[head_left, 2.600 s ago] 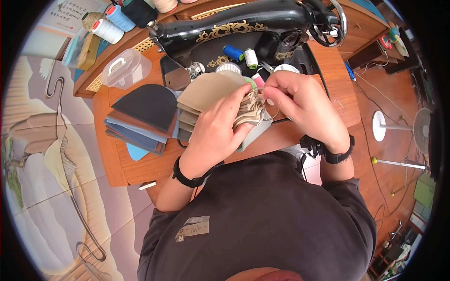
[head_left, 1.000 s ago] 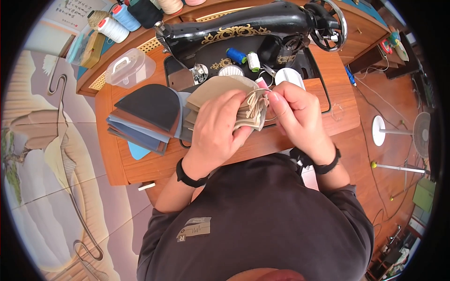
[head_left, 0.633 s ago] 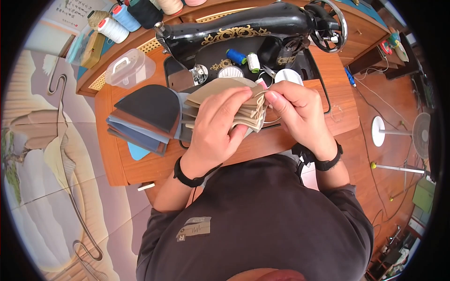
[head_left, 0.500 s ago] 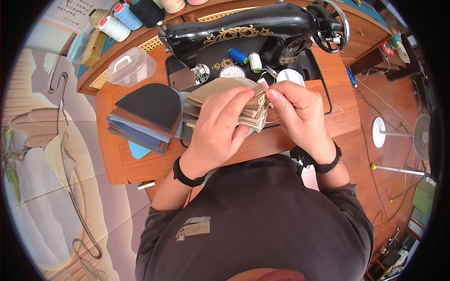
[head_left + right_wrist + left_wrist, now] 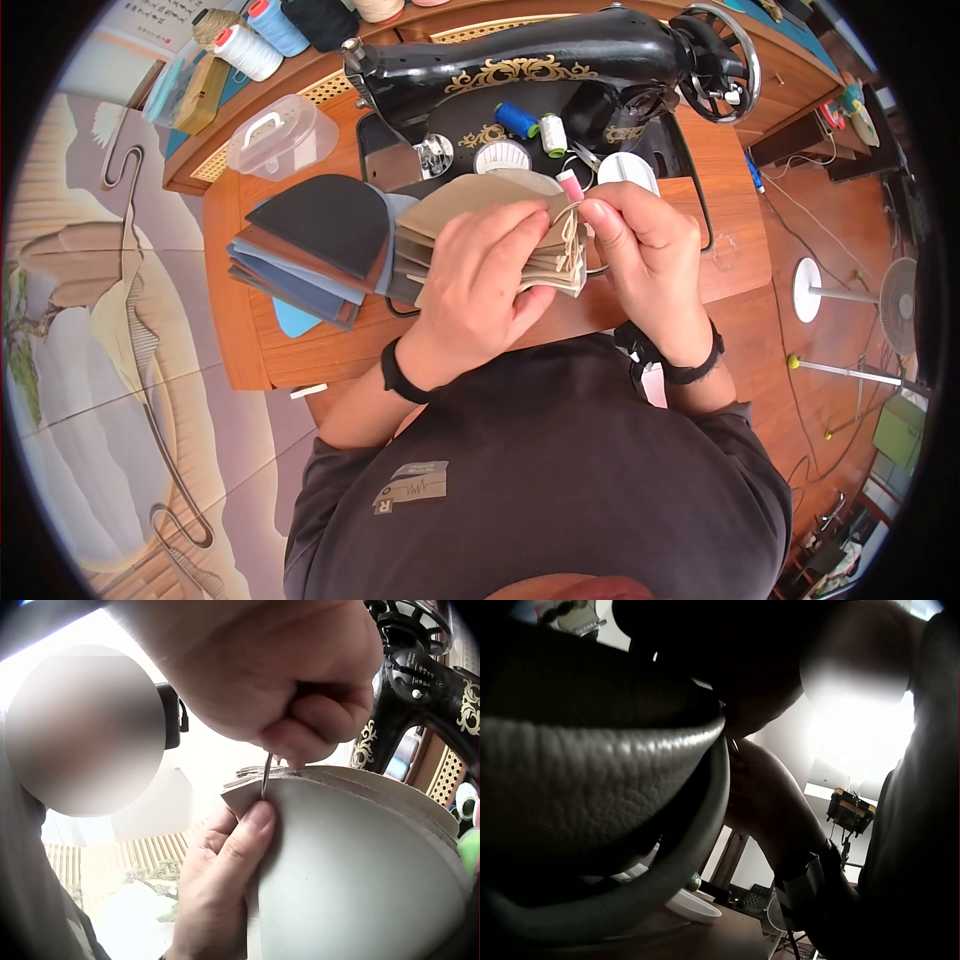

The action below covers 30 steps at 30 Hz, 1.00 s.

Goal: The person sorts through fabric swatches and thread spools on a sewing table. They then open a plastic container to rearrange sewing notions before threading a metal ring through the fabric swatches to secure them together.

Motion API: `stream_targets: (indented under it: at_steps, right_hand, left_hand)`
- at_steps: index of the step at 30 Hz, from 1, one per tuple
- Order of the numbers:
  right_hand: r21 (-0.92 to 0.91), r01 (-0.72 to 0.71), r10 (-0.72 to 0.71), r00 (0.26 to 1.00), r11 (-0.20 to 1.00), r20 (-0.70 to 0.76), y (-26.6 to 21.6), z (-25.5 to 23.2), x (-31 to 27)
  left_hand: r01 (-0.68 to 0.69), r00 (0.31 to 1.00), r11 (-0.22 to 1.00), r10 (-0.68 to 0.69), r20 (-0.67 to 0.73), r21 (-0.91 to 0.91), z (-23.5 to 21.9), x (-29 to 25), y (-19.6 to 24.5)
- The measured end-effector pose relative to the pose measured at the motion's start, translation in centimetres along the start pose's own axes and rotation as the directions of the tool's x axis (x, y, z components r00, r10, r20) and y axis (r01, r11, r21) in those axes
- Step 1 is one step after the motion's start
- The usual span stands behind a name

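In the head view, the left hand (image 5: 482,285) grips a fanned stack of beige and grey rounded sheets (image 5: 470,208) near their narrow end. Pale looped strands (image 5: 570,245) stand out there. Beside them, the right hand's (image 5: 655,250) thumb and forefinger pinch something thin at the corner. Seen from the right wrist, a slim metal piece (image 5: 267,778) runs from the curled right hand (image 5: 300,682) down to the stack's corner, close to the left thumb (image 5: 259,817). A pale sheet (image 5: 360,862) faces that camera. The left wrist view is dark, with a sheet edge (image 5: 615,750) close up.
A black sewing machine (image 5: 530,65) stands behind the hands, with blue (image 5: 515,120) and white (image 5: 552,135) spools on its bed. Dark, brown and blue sheets (image 5: 325,225) lie fanned at the left, near a clear plastic box (image 5: 285,138). A white round lid (image 5: 628,172) lies behind the right hand.
The head view has shifted slightly. Both hands sit a little further right and lower in it, with the stack. The strands at the stack's end show more openly; both hands keep their holds.
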State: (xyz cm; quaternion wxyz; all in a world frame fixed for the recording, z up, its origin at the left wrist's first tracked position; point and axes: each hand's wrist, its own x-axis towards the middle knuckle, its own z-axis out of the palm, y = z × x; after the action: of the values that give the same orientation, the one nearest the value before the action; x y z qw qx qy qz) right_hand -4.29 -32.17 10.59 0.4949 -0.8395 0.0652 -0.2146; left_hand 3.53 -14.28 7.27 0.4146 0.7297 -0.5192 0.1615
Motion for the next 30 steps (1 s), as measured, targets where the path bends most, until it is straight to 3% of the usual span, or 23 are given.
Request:
stream_targets:
  at_steps: [2,5,6,8,9,11,14,15,18,21,22,25,26,28,30]
  right_hand:
    - [0.016,0.031,-0.031,0.999,0.999,-0.025,0.6,0.5,-0.3]
    - [-0.097,0.144,-0.143,0.989,0.985,0.020,0.1,-0.5,0.3]
    - [-0.071,0.166,-0.169,0.985,0.984,-0.036,0.1,-0.3,0.4]
    - [-0.002,0.098,-0.098,0.989,0.995,-0.111,-0.6,0.0,0.5]
    - [0.035,0.065,-0.059,0.987,0.997,-0.148,-0.9,0.2,0.6]
    - [-0.048,0.183,-0.188,0.968,0.982,-0.165,-1.0,0.7,1.1]
    - [-0.267,0.341,-0.372,0.925,0.901,-0.074,-0.9,0.8,1.4]
    - [-0.239,0.323,-0.351,0.932,0.916,-0.085,-1.0,0.7,1.5]
    - [-0.079,0.267,-0.275,0.955,0.961,-0.116,-1.1,0.2,2.2]
    - [0.004,0.324,-0.324,0.946,0.946,-0.023,-1.1,-0.4,2.8]
    - [0.079,0.295,-0.298,0.954,0.952,0.035,-1.0,-0.3,3.1]
    - [0.012,0.306,-0.305,0.941,0.952,0.146,-2.4,0.1,4.5]
    - [-0.013,0.446,-0.438,0.884,0.895,0.162,-2.8,0.1,5.4]
    - [-0.119,0.600,-0.573,0.795,0.791,0.199,-5.0,-0.3,6.7]
    - [-0.069,0.648,-0.634,0.758,0.758,0.151,-6.8,-0.8,8.2]
  left_hand:
    - [0.025,0.999,0.999,-0.027,-0.045,-0.027,0.9,-0.8,0.3]
    - [0.021,0.998,0.999,-0.019,0.055,-0.037,0.0,0.1,-0.3]
    - [-0.004,0.999,1.000,0.005,0.043,-0.021,-0.1,0.5,-0.3]
    - [-0.057,0.998,0.998,0.057,0.011,0.021,-0.4,1.4,-0.2]
    - [-0.018,1.000,1.000,0.018,0.010,0.024,-0.2,1.4,0.1]
    - [0.053,0.998,0.998,-0.054,0.014,0.028,0.6,1.2,0.7]
    - [0.101,0.995,0.988,-0.102,0.004,0.116,1.7,-0.3,0.6]
    - [0.127,0.992,0.981,-0.127,-0.009,0.146,1.8,-0.4,0.9]
    - [0.127,0.986,0.983,-0.111,0.121,-0.133,-0.2,0.2,0.3]
    - [0.048,0.985,0.969,-0.007,0.171,-0.242,-3.3,0.4,-2.8]
    - [0.131,0.978,0.941,-0.071,0.196,-0.313,-3.9,0.6,-3.1]
    - [0.123,0.966,0.955,-0.054,0.251,-0.269,-4.7,2.4,-2.7]
    - [0.142,0.951,0.957,-0.060,0.305,-0.255,-4.3,1.9,-3.0]
    - [0.174,0.966,0.924,-0.095,0.239,-0.340,-4.6,2.0,-2.8]
    - [0.121,0.986,0.925,-0.069,0.154,-0.360,-5.5,2.4,-2.9]
